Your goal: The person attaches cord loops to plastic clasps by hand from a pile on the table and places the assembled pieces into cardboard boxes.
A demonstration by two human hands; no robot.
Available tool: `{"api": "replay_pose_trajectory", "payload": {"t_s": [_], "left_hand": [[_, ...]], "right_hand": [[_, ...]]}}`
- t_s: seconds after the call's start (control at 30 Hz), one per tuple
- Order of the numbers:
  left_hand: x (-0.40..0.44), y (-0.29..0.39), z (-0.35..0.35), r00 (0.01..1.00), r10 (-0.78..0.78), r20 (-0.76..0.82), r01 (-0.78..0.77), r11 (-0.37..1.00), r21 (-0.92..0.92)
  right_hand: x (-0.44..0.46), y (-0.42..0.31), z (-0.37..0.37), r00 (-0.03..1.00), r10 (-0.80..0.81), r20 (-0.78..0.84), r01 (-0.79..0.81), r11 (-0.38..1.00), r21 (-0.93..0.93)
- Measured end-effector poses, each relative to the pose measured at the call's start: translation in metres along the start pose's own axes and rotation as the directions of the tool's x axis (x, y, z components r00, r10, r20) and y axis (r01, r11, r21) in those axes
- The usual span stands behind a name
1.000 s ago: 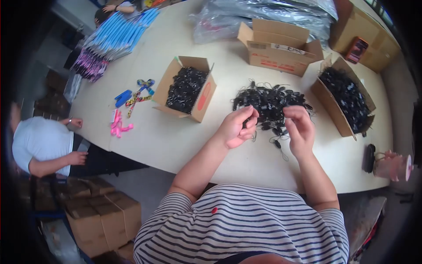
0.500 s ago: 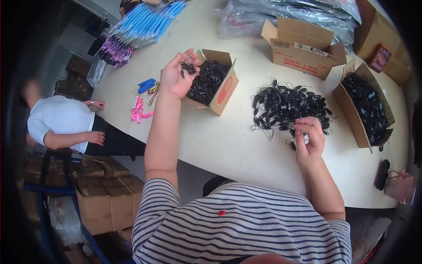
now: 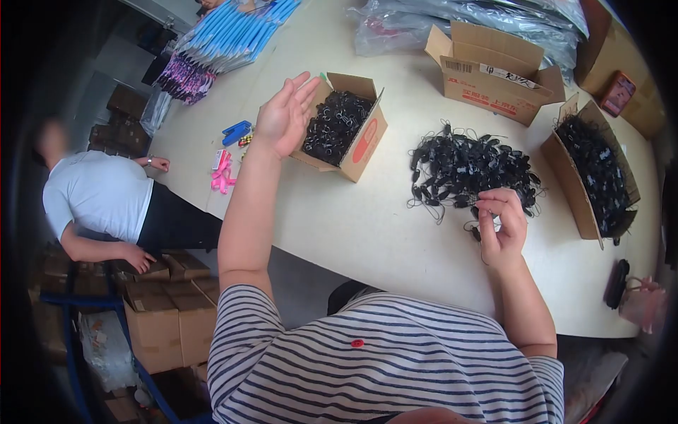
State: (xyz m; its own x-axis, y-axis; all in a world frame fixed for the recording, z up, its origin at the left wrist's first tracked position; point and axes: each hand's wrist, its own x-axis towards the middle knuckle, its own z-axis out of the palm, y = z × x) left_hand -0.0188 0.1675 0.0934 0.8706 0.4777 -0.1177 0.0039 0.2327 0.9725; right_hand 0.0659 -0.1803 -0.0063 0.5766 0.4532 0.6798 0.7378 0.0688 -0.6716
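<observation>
My left hand is raised with its palm up and fingers stretched out, beside the left rim of a small cardboard box. Nothing shows in its palm. Small black pieces with ring-like metal or plastic parts fill much of that box. Over the near edge of a loose pile of black pieces with thin cord loops, my right hand has thumb and fingertips pinched together. It seems to grip one small black corded piece, partly hidden by the fingers.
A long box of black pieces stands right; an open carton is behind the pile. Plastic bags, blue packets, a blue stapler-like item and pink ribbon lie on the table. Another person stands left.
The black pieces that lay in my left palm are gone from it, and its fingers have straightened. My right hand stays pinched at the pile. The other person's near arm has swung lower.
</observation>
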Motion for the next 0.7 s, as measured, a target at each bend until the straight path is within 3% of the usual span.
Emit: {"api": "replay_pose_trajectory", "payload": {"t_s": [0.1, 0.3, 0.43, 0.5, 0.6, 0.7], "left_hand": [[0.002, 0.003, -0.009, 0.996, -0.024, 0.089, 0.026, 0.999, -0.025], [0.004, 0.018, -0.028, 1.000, 0.026, 0.011, -0.026, 1.000, 0.017], [0.016, 0.028, -0.045, 0.970, 0.128, -0.208, -0.072, 0.963, 0.258], [0.029, 0.030, -0.062, 0.920, 0.156, -0.358, -0.019, 0.934, 0.358], [0.045, 0.032, -0.092, 0.829, 0.251, -0.499, 0.155, 0.754, 0.638], [0.056, 0.030, -0.123, 0.786, 0.314, -0.532, 0.232, 0.648, 0.726]], "right_hand": [[-0.001, 0.000, 0.000, 1.000, 0.021, 0.007, -0.021, 1.000, -0.001], [-0.003, 0.002, 0.002, 0.998, 0.054, 0.014, -0.054, 0.999, 0.007], [-0.003, 0.001, 0.002, 0.996, 0.079, 0.029, -0.079, 0.997, 0.012], [-0.003, 0.001, 0.003, 0.996, 0.078, 0.032, -0.078, 0.997, 0.012], [-0.002, -0.002, 0.003, 0.996, 0.078, 0.036, -0.078, 0.997, 0.011], [-0.002, -0.003, 0.003, 0.996, 0.078, 0.033, -0.078, 0.997, 0.007]]}}
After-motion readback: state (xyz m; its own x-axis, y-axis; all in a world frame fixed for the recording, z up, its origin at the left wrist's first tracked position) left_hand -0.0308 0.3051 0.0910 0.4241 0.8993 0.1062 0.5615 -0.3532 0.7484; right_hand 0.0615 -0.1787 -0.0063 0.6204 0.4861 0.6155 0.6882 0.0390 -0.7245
